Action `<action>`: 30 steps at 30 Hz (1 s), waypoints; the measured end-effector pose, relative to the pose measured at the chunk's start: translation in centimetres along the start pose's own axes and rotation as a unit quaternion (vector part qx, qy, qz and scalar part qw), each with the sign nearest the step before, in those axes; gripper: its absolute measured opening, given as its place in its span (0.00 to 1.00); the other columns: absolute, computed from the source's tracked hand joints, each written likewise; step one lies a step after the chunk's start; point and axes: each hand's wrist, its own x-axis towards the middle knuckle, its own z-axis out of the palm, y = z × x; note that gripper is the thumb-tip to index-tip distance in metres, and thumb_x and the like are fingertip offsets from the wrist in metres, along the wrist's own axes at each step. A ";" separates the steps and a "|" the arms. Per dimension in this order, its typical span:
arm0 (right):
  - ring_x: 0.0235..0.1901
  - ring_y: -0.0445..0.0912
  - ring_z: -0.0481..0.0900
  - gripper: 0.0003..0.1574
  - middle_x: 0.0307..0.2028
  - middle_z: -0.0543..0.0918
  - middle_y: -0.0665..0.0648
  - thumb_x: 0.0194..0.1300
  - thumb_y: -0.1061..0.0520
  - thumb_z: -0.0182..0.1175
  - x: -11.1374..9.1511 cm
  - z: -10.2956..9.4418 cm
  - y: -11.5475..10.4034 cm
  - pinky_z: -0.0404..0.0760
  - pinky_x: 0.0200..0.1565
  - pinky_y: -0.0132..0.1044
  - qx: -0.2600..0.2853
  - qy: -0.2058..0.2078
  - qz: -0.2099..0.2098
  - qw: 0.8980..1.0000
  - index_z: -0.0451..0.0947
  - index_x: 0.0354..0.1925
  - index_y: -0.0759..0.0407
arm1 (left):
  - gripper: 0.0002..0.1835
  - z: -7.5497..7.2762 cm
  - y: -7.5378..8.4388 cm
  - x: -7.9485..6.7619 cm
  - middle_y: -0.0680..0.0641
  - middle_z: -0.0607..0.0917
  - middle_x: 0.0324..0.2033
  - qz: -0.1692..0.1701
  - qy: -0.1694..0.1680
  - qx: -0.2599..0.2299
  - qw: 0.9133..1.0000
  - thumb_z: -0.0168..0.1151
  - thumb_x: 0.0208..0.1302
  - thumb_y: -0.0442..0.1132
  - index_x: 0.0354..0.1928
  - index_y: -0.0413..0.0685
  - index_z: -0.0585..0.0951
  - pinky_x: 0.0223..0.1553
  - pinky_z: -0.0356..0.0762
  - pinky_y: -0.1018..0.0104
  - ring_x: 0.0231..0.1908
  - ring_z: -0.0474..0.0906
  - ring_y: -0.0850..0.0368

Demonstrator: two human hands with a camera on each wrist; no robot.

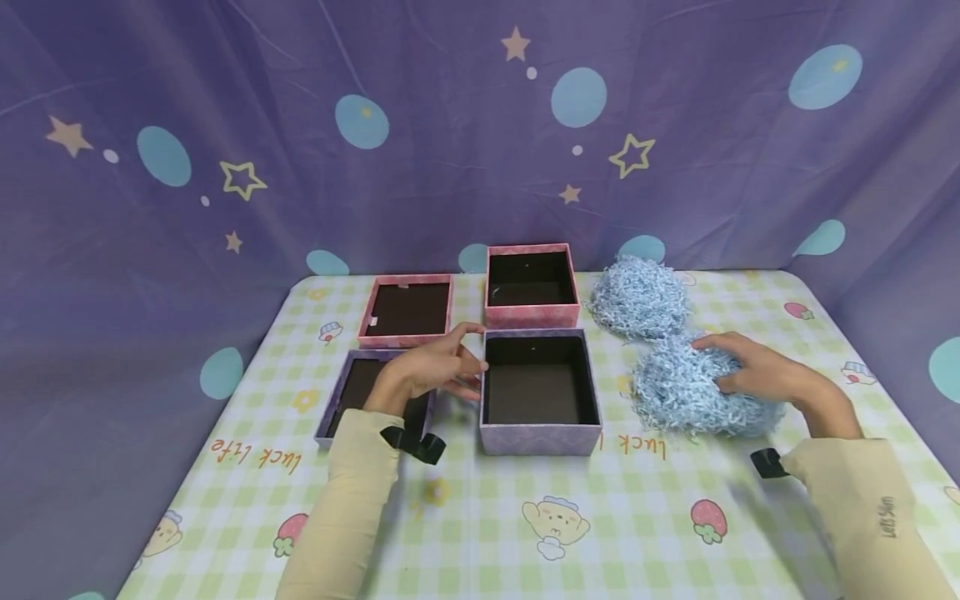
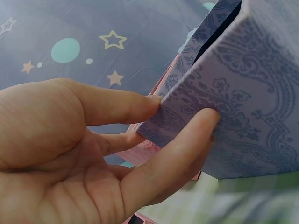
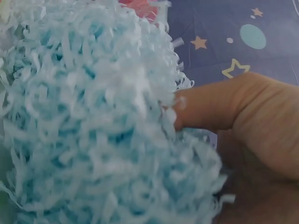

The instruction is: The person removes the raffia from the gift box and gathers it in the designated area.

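A purple patterned box (image 1: 540,439) stands with its opening up and its dark inside showing. My left hand (image 1: 444,364) is at its left side; in the left wrist view, fingertips touch the outer wall (image 2: 252,102) near a corner. Under my left forearm lies a shallow purple lid (image 1: 339,404), dark inside up and partly hidden. On the right, my right hand (image 1: 768,371) grips the nearer heap of light blue shredded paper (image 1: 678,392). The right wrist view has the thumb (image 3: 205,109) sunk into the shredded paper (image 3: 103,121), with the other fingers hidden.
Behind the purple box is a pink box (image 1: 532,317), opening up, with a pink lid (image 1: 405,342) to its left. A second heap of blue shredded paper (image 1: 640,297) touches the nearer one. The checked tablecloth (image 1: 480,533) meets a purple curtain (image 1: 450,192) at the back.
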 end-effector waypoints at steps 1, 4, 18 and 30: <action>0.60 0.69 0.60 0.37 0.61 0.61 0.75 0.55 0.71 0.58 0.0 0.1 0.0 0.68 0.53 0.63 -0.005 -0.001 0.000 1.000 0.63 0.64 0.68 | 0.34 0.0 0.0 0.0 0.38 0.73 0.41 0.000 0.000 0.000 1.000 0.53 0.66 0.26 0.68 0.55 0.53 0.43 0.83 0.51 0.39 0.76 0.46; 0.58 0.70 0.60 0.38 0.61 0.58 0.77 0.54 0.72 0.58 0.2 0.2 0.0 0.69 0.51 0.62 -0.012 -0.008 0.008 1.000 0.62 0.64 0.70 | 0.34 0.0 0.0 0.0 0.38 0.73 0.41 0.002 -0.002 0.001 1.000 0.53 0.66 0.26 0.68 0.54 0.53 0.42 0.84 0.51 0.39 0.76 0.46; 0.61 0.78 0.50 0.51 0.65 0.47 0.84 0.52 0.62 0.68 -0.2 -0.4 -1.1 0.64 0.53 0.72 -0.064 -0.038 0.052 0.996 0.54 0.69 0.70 | 0.35 0.0 0.1 0.0 0.39 0.73 0.41 0.002 -0.005 0.006 1.000 0.52 0.65 0.26 0.69 0.55 0.51 0.48 0.80 0.47 0.38 0.76 0.47; 0.63 0.79 0.47 0.56 0.66 0.44 0.84 0.54 0.49 0.70 -0.5 -0.9 -2.3 0.56 0.56 0.75 -0.080 -0.020 0.061 0.995 0.53 0.70 0.67 | 0.36 -0.3 0.0 0.1 0.39 0.75 0.42 0.003 0.000 0.052 0.999 0.56 0.65 0.32 0.70 0.55 0.51 0.47 0.81 0.46 0.38 0.80 0.46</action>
